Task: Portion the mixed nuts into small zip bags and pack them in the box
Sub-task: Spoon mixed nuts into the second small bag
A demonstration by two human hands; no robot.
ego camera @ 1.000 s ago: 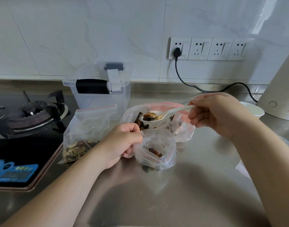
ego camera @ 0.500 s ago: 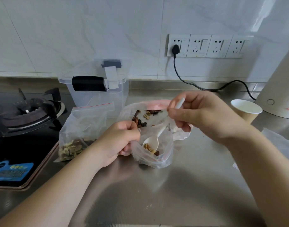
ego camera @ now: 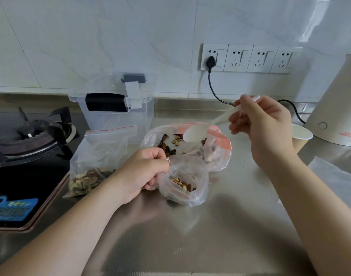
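The left hand [ego camera: 139, 172] has its fingers curled tight around the rim of a small zip bag [ego camera: 185, 183], pinching its mouth open on the steel desk [ego camera: 220, 236]; a little heap of mixed nuts [ego camera: 182, 185] lies at the bottom of that bag. The right hand [ego camera: 264, 128] pinches the handle of a white plastic spoon [ego camera: 198, 132] between thumb and curled fingers, and the spoon's bowl, which looks empty, hangs over the open mouth of the large bag of nuts [ego camera: 190, 146] at 12 o'clock from the small bag. The large bag has a pink band along its top and touches the small bag's far side. At 9 o'clock from the left hand stands 1 filled zip bag [ego camera: 97, 162] with a red seal line, nuts settled in its lower part, just beside the gas stove [ego camera: 29, 140]. The clear plastic box [ego camera: 118, 110] sits at 11 o'clock from the large bag, against the wall, its lid resting on top with a dark handle. A paper cup [ego camera: 301, 138] shows partly behind the right hand at 3 o'clock, next to a white kettle [ego camera: 338, 108] whose black cord [ego camera: 214, 90] runs to the wall sockets [ego camera: 248, 58].
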